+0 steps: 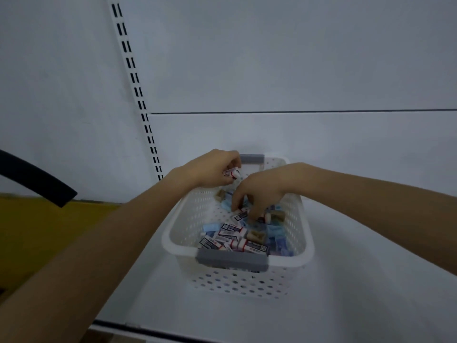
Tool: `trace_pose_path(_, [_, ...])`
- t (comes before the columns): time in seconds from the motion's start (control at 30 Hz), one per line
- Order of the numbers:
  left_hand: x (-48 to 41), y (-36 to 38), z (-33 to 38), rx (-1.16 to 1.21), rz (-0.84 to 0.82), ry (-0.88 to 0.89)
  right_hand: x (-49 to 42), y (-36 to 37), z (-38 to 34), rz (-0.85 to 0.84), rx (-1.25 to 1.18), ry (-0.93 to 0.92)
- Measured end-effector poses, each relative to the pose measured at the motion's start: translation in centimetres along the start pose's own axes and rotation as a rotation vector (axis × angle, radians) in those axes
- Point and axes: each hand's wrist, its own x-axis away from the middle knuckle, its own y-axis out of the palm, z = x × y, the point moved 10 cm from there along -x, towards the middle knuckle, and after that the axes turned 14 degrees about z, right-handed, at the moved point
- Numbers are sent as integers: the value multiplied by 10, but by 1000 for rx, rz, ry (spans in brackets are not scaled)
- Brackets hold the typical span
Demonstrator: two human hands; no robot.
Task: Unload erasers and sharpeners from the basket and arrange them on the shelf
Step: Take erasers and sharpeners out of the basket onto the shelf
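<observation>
Head view: my two bare arms reach forward over a white perforated basket that sits on a white shelf.

My left hand hovers above the basket's far left corner, just beside the far grey handle. Its fingers are curled, pinching a small eraser at the fingertips. The eraser's long axis runs roughly left to right. Its white end pokes out of the printed sleeve and points right, towards that handle. It sticks out past my fingertips, clear of the palm.

My right hand dips into the middle of the basket, palm down. Thumb and fingers are bent and close round a second eraser on top of the pile. This one lies slanted, its long axis running from near left to far right, directly beneath my fingertips.

The pile fills the basket floor: sleeved erasers lying every way, mixed with pale blue pieces and brown blocks. The near grey handle faces me.

A slotted rail climbs the white back panel on the left.
</observation>
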Motion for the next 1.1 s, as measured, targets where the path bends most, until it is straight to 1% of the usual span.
trace_pose_path(0.07, [1,-3,2,31,21,3,1,3,9,-56,-18,34])
trace_pose_path(0.13, [1,-2,3,29,23,9,3,10,17,-138,44,65])
trace_pose_path(0.2, [1,-1,3,18,19,11,0,12,20,-170,96,74])
trace_pose_path(0.33, [1,-4,2,42,51,6,-8,10,18,-137,107,63])
trace_pose_path(0.6, [0,-6,0,79,96,-16,-15,3,19,22,-82,48])
trace_pose_path(0.73, [1,-6,-1,83,98,-31,-17,-4,14,68,-100,39])
trace_pose_path(0.97, [-1,-3,-4,74,84,-33,-23,4,5,18,15,21])
trace_pose_path(1.1, [-2,-9,-6,127,138,-52,-24,4,6,18,33,47])
